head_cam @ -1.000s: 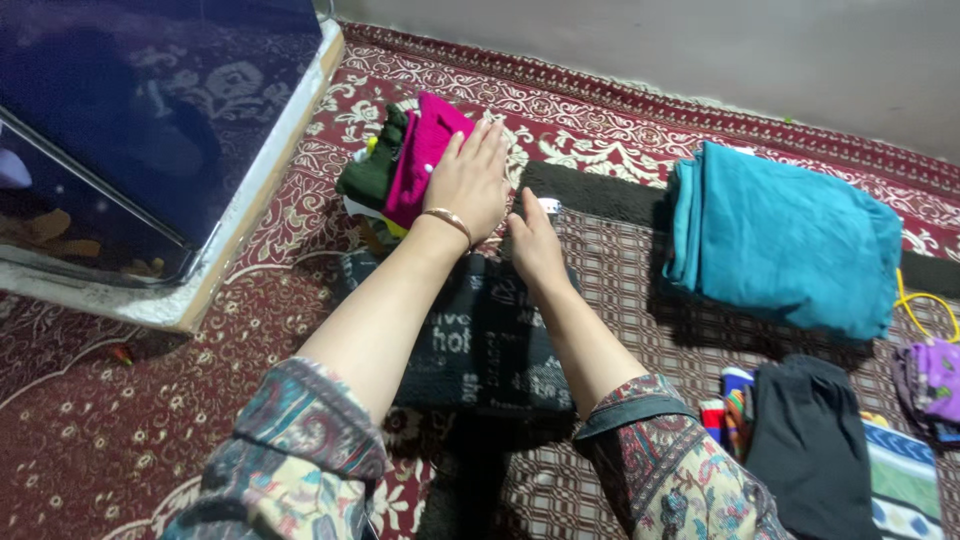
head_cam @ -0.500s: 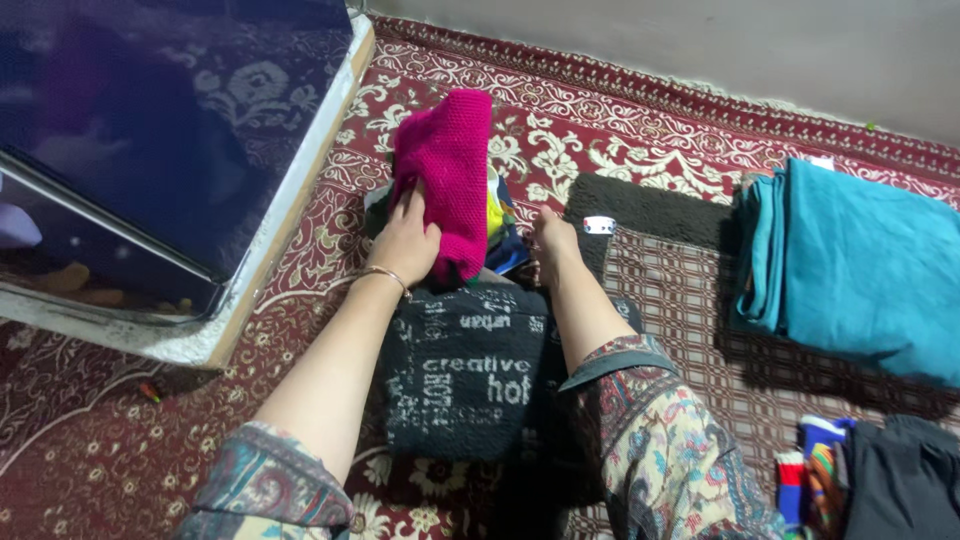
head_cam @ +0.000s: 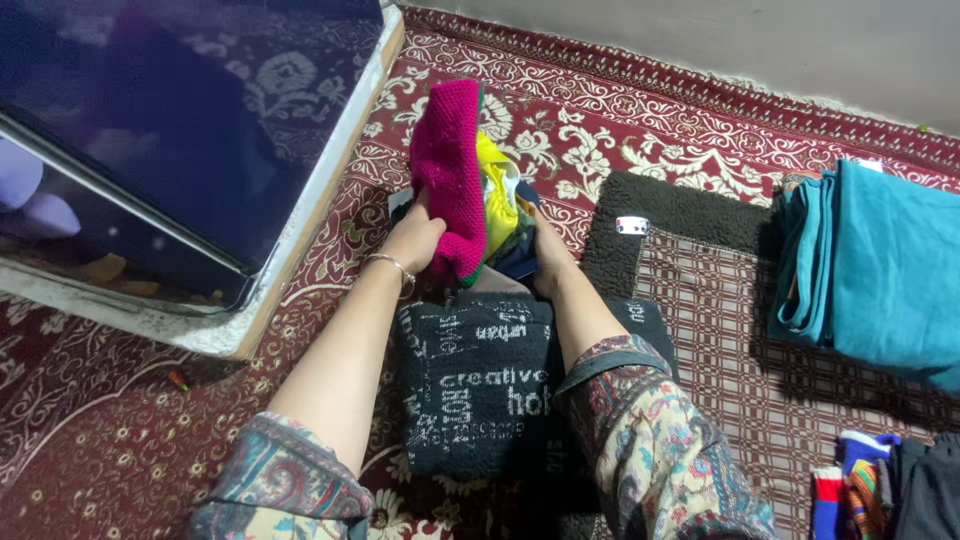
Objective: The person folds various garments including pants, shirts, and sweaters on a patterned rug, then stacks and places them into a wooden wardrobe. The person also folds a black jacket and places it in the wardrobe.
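My left hand (head_cam: 415,240) grips the left side of a small stack of folded clothes, topped by a magenta knit piece (head_cam: 448,175) with yellow cloth (head_cam: 494,195) and darker pieces under it. On the stack's right side my right hand (head_cam: 548,258) holds the lower dark layers. The stack is tilted up off the red patterned carpet (head_cam: 560,110). Just below my hands lies a folded black garment with white lettering (head_cam: 472,385), between my forearms.
A dark blue patterned mattress on a pale base (head_cam: 190,130) stands at the left. A brown checked mat (head_cam: 710,300) lies to the right, with a folded teal cloth (head_cam: 880,270) on it. Colourful and dark clothes (head_cam: 880,490) sit at the bottom right. A grey wall runs along the top.
Both hands went from resting flat on the stack to gripping its sides and tipping it up. The view has shifted left, so the teal cloth now sits nearer the right edge.
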